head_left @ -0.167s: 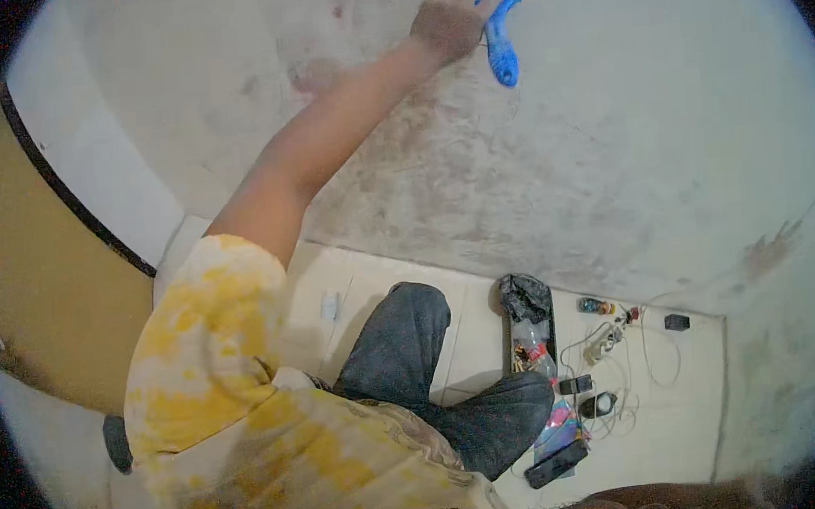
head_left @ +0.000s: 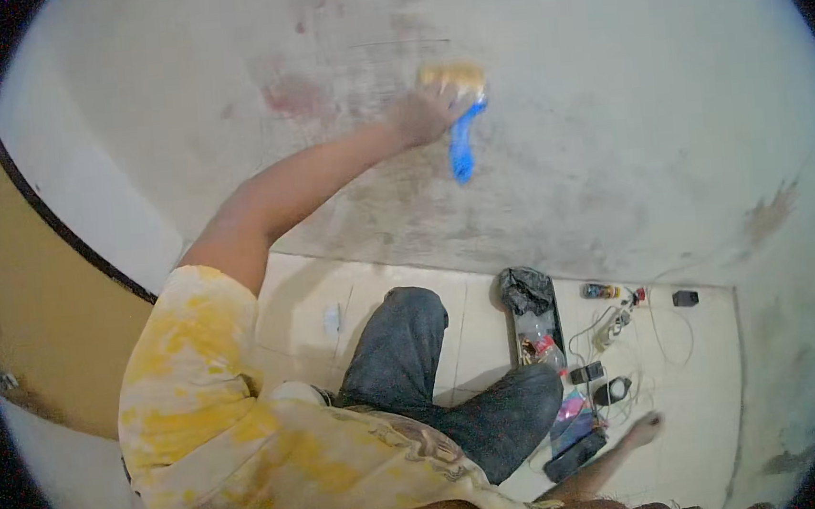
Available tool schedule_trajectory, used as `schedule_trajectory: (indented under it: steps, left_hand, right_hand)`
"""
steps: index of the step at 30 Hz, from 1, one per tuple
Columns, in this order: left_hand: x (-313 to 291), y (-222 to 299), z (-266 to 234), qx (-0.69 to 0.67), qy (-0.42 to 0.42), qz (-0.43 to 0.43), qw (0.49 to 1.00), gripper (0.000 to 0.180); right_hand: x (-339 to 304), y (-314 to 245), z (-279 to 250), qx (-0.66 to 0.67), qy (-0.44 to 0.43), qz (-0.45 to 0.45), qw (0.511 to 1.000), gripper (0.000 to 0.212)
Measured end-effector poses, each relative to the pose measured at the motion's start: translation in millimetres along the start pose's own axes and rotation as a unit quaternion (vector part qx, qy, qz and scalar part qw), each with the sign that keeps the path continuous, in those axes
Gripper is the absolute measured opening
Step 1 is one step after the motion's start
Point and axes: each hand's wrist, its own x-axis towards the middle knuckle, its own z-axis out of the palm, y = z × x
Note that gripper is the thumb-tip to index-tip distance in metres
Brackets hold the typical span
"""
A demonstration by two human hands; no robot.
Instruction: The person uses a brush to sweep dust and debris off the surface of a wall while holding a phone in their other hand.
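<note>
A wide paintbrush (head_left: pixel 461 155) with a blue handle and pale yellow bristles is in my left hand (head_left: pixel 423 116). My fingers are wrapped round its upper part, and the handle hangs down. Its bristles are at the grey, smudged wall (head_left: pixel 554 166) in front of me; whether they touch it is hard to tell. Low on the right, my right hand (head_left: pixel 644 428) is over the pale tiled floor beside a dark oblong case. Its fingers are too small and unclear to read, and nothing shows in it.
On the floor, right of my bent knees, lie a black plastic bag (head_left: pixel 527 291), a clear bottle (head_left: pixel 541 349), a small printed can (head_left: pixel 601 291), black adapters (head_left: pixel 586 373) with tangled cables, and a dark oblong case (head_left: pixel 575 456). A brown panel (head_left: pixel 58 311) stands at left.
My left hand has brought the paintbrush down the wall and a little to the left. My right forearm and hand have come into view at the lower right.
</note>
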Motion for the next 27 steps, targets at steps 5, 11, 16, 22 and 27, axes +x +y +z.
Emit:
schedule_trajectory:
  steps: [5,11,16,22,27]
  left_hand:
    - [-13,0,2,-0.195,-0.014,-0.008,0.981,0.036]
    - [71,-129,-59,-0.025,0.14,-0.273,0.951,0.033]
    - [53,-79,-28,0.034,0.107,-0.204,0.973,0.031]
    - [6,50,-9,-0.226,-0.207,-0.021,0.952,0.041]
    - [-11,64,32,-0.367,-0.248,-0.049,0.895,0.026]
  right_hand:
    - [-56,112,43,0.029,-0.269,0.47,0.84,0.044]
    - [-99,100,103,0.138,-0.353,0.471,0.796,0.04]
    - [-108,85,121,0.15,-0.375,0.455,0.794,0.036]
    - [-112,67,135,0.201,-0.373,0.437,0.793,0.032]
    - [-89,15,147,0.305,-0.368,0.375,0.795,0.028]
